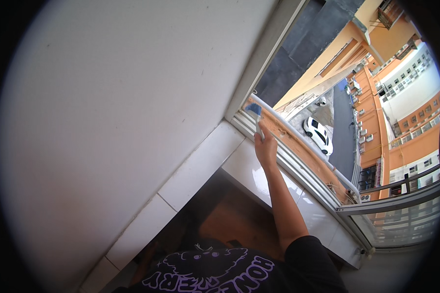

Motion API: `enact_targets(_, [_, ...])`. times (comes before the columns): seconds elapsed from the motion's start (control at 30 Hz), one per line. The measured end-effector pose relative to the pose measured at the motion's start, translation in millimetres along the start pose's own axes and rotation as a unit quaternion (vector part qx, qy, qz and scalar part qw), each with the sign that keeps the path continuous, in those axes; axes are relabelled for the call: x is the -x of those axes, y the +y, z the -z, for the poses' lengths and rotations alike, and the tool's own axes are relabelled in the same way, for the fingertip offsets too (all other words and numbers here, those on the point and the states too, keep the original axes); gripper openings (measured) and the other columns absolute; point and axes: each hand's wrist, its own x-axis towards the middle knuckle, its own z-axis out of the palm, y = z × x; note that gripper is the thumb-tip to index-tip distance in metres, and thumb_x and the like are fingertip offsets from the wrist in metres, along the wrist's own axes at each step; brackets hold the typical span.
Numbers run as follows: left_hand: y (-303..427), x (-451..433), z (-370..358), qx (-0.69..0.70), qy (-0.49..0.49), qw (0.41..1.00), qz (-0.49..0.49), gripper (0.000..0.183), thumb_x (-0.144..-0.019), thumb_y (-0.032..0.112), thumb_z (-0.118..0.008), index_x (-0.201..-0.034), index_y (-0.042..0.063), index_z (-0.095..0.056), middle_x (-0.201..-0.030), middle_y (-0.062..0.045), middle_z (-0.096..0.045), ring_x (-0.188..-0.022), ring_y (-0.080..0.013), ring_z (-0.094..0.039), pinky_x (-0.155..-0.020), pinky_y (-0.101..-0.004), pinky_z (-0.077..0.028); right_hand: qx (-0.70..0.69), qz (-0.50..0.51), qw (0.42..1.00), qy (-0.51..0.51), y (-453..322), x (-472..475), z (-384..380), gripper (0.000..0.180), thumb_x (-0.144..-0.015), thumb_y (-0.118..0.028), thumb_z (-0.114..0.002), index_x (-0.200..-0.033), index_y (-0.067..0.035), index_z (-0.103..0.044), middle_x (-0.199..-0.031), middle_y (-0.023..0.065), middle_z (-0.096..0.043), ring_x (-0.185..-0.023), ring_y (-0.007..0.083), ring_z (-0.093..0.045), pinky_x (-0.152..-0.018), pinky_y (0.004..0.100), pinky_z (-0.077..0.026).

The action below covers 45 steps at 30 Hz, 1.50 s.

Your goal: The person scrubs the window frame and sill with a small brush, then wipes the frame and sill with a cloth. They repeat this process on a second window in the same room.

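My right hand (266, 146) is closed around the pale handle of a small brush (255, 109) with blue bristles. The bristles are over the outer edge of the window's sliding track (297, 164), close to the corner of the frame, above an orange-brown outer ledge (289, 139). Whether they touch the ledge I cannot tell. My right arm reaches across the white tiled sill (247, 161). At the lower left, a dim part of my left arm (143, 262) shows beside my dark shirt; the left hand itself cannot be made out.
A white wall (113, 110) and its tiled edge lie to the left. A white pipe (308, 144) runs along the outer ledge. An open window sash (392, 197) stands at the right. Far below outside are a white car (317, 135), a road and orange buildings.
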Motion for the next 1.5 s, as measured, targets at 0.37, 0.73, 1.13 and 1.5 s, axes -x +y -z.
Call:
enact_targets(0.37, [-1, 1, 2, 0.002, 0.003, 1.000, -0.005, 0.060, -0.084, 0.048, -0.056, -0.127, 0.007, -0.051, -0.123, -0.020, -0.053, -0.116, -0.0356, -0.046, -0.099, -0.0463, -0.036, -0.115, 0.009, 0.989, 0.094, 12, -9, -25, 0.040, -0.086, -0.010, -0.054, -0.126, -0.004, -0.053, -0.086, 0.0187, -0.065, -0.070, 0.0250, -0.060, -0.063, 0.0333, -0.046])
enact_targets(0.73, [-3, 2, 0, -0.002, 0.003, 1.000, -0.008, 0.061, -0.084, 0.049, -0.056, -0.127, 0.007, -0.052, -0.124, -0.020, -0.053, -0.117, -0.0354, -0.046, -0.099, -0.0460, -0.036, -0.147, -0.067, 0.986, -0.034, 27, -20, -28, 0.042, -0.086, -0.010, -0.053, -0.128, -0.003, -0.052, -0.084, 0.0114, -0.064, -0.055, 0.0099, -0.051, -0.047, 0.0266, -0.040])
enact_targets(1.13, [-3, 4, -2, 0.006, 0.008, 1.000, -0.007, 0.062, -0.084, 0.051, -0.056, -0.126, 0.006, -0.052, -0.124, -0.020, -0.053, -0.117, -0.0352, -0.046, -0.100, -0.0456, -0.036, -0.087, -0.004, 0.996, -0.013, 37, -16, -20, 0.042, -0.088, -0.008, -0.052, -0.129, -0.002, -0.050, -0.078, 0.0061, -0.062, -0.049, 0.0058, -0.046, -0.043, 0.0217, -0.038])
enact_targets(1.5, [-2, 4, -4, 0.007, 0.007, 1.000, -0.009, 0.063, -0.083, 0.052, -0.056, -0.126, 0.006, -0.053, -0.125, -0.020, -0.052, -0.118, -0.0350, -0.046, -0.100, -0.0453, -0.035, -0.297, -0.098, 0.944, 0.108, 20, -13, -39, 0.041, -0.090, -0.009, -0.051, -0.131, -0.006, -0.049, -0.079, 0.0056, -0.060, -0.047, 0.0049, -0.044, -0.038, 0.0207, -0.034])
